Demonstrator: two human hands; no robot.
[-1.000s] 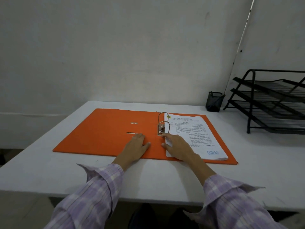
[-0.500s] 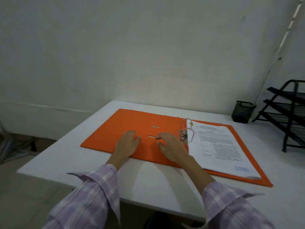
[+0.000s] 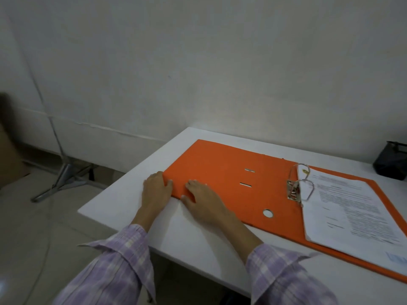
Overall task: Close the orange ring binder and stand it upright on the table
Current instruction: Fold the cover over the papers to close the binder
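Observation:
The orange ring binder [image 3: 222, 170] lies open and flat on the white table [image 3: 193, 234]. Its metal rings [image 3: 298, 183] stand closed at the middle, and a stack of printed sheets [image 3: 350, 208] rests on the right cover. My left hand [image 3: 155, 190] sits at the near left corner of the left cover, thumb on top of the edge and fingers at its side. My right hand [image 3: 203, 200] lies flat on the cover's near edge beside it, fingers spread. Whether either hand grips the cover I cannot tell.
A black mesh pen cup [image 3: 391, 161] stands at the table's far right. On the floor to the left is a metal stand base [image 3: 63, 179] with a pole and cable. The wall runs close behind the table. The table's left edge is just beside my left hand.
Both hands have slid left across the left cover, from near the rings to its near left corner. The view has swung left, so the black wire tray is out of sight.

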